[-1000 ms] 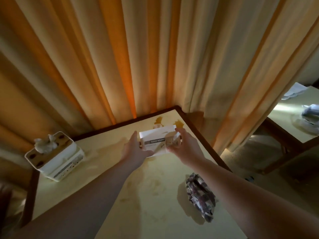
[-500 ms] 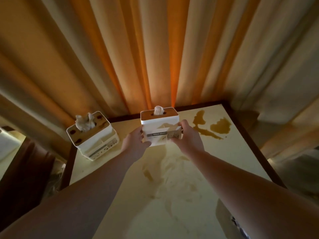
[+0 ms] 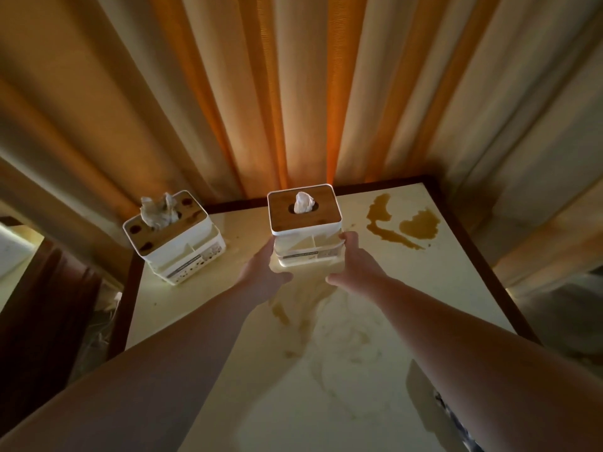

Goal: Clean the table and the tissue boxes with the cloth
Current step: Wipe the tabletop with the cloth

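Observation:
A white tissue box with a wooden lid [image 3: 305,223] stands upright at the back middle of the pale table [image 3: 456,288], a tissue poking from its slot. My left hand [image 3: 261,272] grips its left side and my right hand [image 3: 355,265] its right side. A second tissue box [image 3: 173,239], its lid spotted with brown stains, sits at the table's back left corner. A brown spill [image 3: 404,226] lies at the back right, with smeared streaks [image 3: 326,321] in the middle. The patterned cloth [image 3: 456,419] peeks out under my right forearm at the lower right.
Orange and cream curtains [image 3: 293,93] hang close behind the table. The table has a dark wooden rim [image 3: 483,265]. A dark chair or fabric [image 3: 42,305] sits to the left, beyond the table edge.
The box was held tilted over the back right corner; both hands have carried it left and set it upright at the back middle. My view has swung left, so the cloth is almost out of sight.

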{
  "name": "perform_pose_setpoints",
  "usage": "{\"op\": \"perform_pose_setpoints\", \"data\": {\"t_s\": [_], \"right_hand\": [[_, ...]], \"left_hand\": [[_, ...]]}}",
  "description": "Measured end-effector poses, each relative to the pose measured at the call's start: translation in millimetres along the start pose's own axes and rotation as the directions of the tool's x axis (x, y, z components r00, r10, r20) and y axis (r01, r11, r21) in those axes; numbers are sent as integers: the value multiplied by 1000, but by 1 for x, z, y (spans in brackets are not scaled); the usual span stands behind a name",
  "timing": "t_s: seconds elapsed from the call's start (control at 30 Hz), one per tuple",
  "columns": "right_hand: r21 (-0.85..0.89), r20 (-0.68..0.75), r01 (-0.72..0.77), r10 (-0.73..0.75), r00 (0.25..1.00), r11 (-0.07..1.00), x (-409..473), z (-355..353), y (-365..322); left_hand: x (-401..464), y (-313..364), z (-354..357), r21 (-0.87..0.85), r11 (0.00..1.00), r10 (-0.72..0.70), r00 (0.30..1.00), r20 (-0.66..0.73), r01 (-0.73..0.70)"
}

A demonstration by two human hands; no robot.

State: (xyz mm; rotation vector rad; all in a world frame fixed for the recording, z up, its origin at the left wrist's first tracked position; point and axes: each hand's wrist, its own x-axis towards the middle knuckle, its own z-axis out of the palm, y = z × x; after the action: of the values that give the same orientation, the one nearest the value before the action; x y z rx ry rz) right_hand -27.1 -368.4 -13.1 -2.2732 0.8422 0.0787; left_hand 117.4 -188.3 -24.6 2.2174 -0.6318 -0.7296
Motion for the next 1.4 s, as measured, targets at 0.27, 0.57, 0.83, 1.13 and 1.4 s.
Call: {"op": "perform_pose_setpoints", "data": {"t_s": [0.27,0.57,0.83,1.13,1.4], "right_hand": [[-5,-64,-5,5,998,1000,-63,-11,5],[-171,-20,-5,1,1000,985,-150,-5,44],[-417,-269,-278,175,947,865,-232,12,113],[-124,-338,-404,344,876,906,-233,20,130],[-56,-342,-296,260,903,953,-145,25,81]], "left_hand": [[-60,2,3,265,964,36,999,-19,-29],[-121,-22,24,389,895,161,972,170,-217],[-155,-64,25,504,835,177,975,134,-221],[-158,-95,9,607,778,129,987,100,-163],[-143,-108,0,620,776,64,992,109,-118]]}}
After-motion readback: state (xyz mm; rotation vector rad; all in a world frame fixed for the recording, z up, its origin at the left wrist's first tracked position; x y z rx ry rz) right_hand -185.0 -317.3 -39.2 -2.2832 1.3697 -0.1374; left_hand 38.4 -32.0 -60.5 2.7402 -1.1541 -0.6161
